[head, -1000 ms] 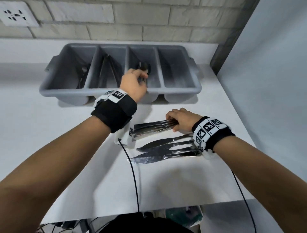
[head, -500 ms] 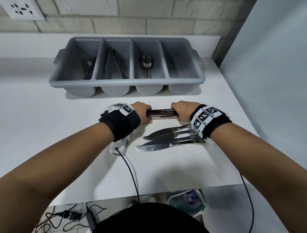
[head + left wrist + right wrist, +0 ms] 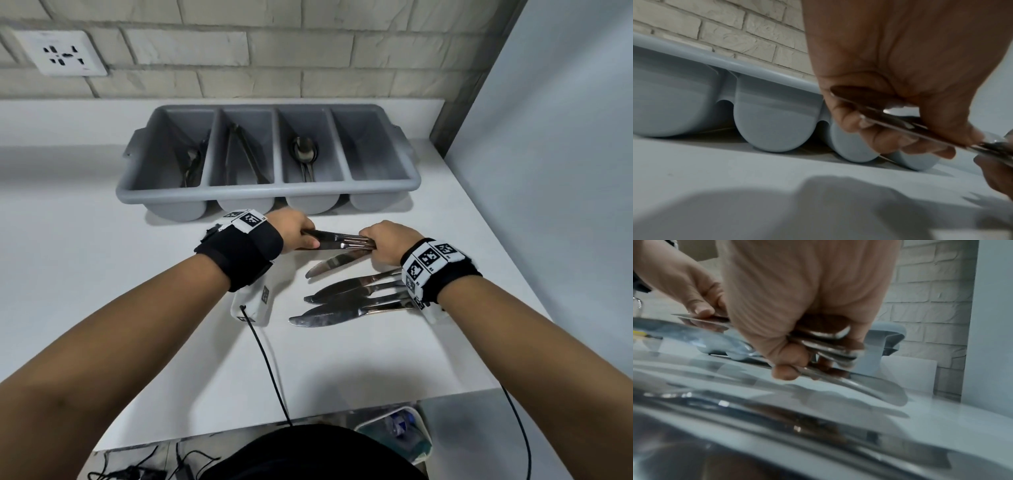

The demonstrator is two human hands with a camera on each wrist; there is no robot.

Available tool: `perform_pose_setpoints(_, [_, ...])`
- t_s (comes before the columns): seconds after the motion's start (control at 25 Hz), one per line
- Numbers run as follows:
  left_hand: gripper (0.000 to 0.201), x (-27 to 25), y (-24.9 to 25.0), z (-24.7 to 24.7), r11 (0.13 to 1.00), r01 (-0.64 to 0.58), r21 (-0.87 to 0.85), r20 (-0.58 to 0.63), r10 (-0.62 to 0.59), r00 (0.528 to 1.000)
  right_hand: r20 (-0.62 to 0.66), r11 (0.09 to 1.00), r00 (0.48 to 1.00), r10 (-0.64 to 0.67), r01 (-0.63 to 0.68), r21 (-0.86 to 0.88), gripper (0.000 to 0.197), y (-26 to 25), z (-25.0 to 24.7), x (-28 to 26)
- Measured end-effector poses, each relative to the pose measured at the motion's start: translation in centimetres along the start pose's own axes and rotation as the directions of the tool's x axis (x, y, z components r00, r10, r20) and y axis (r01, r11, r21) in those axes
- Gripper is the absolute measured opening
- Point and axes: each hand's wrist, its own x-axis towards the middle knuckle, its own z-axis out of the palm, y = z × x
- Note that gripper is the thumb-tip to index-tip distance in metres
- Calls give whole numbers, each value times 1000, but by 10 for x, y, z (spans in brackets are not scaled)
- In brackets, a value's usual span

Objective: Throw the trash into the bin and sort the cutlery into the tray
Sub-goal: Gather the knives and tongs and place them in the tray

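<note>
A grey four-compartment cutlery tray (image 3: 267,193) stands at the back of the white counter (image 3: 102,274). Just in front of it both hands hold one bundle of table knives (image 3: 339,241) a little above the counter. My left hand (image 3: 306,236) pinches the blade end (image 3: 875,113), and my right hand (image 3: 373,243) grips the handle end (image 3: 830,344). Several more knives (image 3: 346,310) lie on the counter by my right wrist, blades pointing left. Cutlery lies in three of the tray's compartments. Its rightmost compartment (image 3: 373,161) holds nothing.
A brick wall with a socket (image 3: 61,51) runs behind the tray, and a pale side wall (image 3: 548,188) bounds the counter on the right. A bin (image 3: 423,431) holding trash sits below the counter's front edge. Black cables (image 3: 267,359) hang from both wrists.
My left hand left the tray's third compartment and came back to the bundle. Both hands now hold the knives lifted off the counter, closer to the tray.
</note>
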Motion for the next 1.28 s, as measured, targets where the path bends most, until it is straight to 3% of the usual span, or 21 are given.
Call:
perform_pose_setpoints(0.16, [35, -1, -4, 3, 997, 21, -79, -49, -25, 998, -16, 1000, 1000, 5, -4, 19, 17, -2, -6, -4])
perform_pose_setpoints(0.24, [41, -6, -6, -1, 957, -47, -285, -294, -41, 955, -87, 997, 996, 28, -22, 72, 18, -1, -15, -11])
perform_pose_setpoints(0.28, [45, -9, -7, -2, 910, -134, -392, -487, -82, 870, -127, 995, 991, 50, -38, 94, 18, -1, -21, -16])
perform_pose_setpoints(0.32, [47, -13, -6, -1, 861, -228, -454, -663, -156, 732, -173, 992, 982, 74, -54, 116, 17, -1, -28, -21])
perform_pose_setpoints(0.36, [46, -18, -2, 1, 809, -293, -509, -757, -260, 599, -224, 986, 969, 103, -69, 155, 18, -2, -34, -25])
perform_pose_setpoints(0.4, [42, -22, 4, 4, 732, -324, -599, -750, -372, 546, -273, 974, 953, 133, -75, 214, 21, -4, -39, -28])
perform_pose_setpoints(0.44, [37, -25, 13, 6, 604, -319, -730, -648, -464, 604, -314, 955, 936, 160, -66, 291, 25, -6, -42, -29])
perform_pose_setpoints(0.48, [35, -25, 24, 8, 452, -264, -852, -480, -472, 740, -337, 928, 925, 176, -41, 371, 28, -10, -46, -30])
perform_pose_setpoints(0.52, [36, -22, 34, 8, 319, -162, -934, -282, -378, 882, -341, 894, 923, 178, -6, 448, 30, -15, -48, -29])
perform_pose_setpoints(0.56, [40, -18, 43, 7, 262, -72, -962, -134, -228, 964, -328, 856, 930, 165, 30, 517, 28, -22, -49, -30])
perform_pose_setpoints(0.6, [42, -14, 51, 5, 217, -56, -975, -80, -105, 991, -313, 821, 939, 141, 65, 567, 24, -29, -50, -31])
perform_pose_setpoints(0.64, [35, -9, 57, 3, 132, -88, -987, -96, -55, 994, -304, 802, 945, 120, 88, 590, 23, -38, -50, -32])
perform_pose_setpoints(0.76, [20, -6, 68, -13, -210, -171, -962, -147, -126, 981, -296, 779, 949, 106, 106, 618, 44, -52, -49, -32])
perform_pose_setpoints(0.84, [26, -5, 70, -28, -292, -195, -936, -159, -142, 977, -277, 765, 956, 101, 103, 636, 39, -53, -48, -32])
perform_pose_setpoints(0.92, [28, -1, 67, -46, -341, -246, -907, -185, -203, 962, -227, 748, 970, 83, 90, 658, 19, -48, -46, -34])
perform_pose_setpoints(1.04, [25, 9, 61, -72, -396, -326, -858, -202, -322, 925, -211, 755, 977, 29, 117, 645, 6, -46, -43, -37])
perform_pose_setpoints(1.16, [20, 11, 69, -72, -299, -313, -902, -213, -323, 922, -296, 775, 952, 78, 129, 618, 22, -46, -37, -32])
perform_pose_setpoints(1.28, [23, 9, 82, -46, -262, -246, -933, -194, -209, 958, -335, 730, 924, 182, 102, 676, 31, -42, -31, -28])
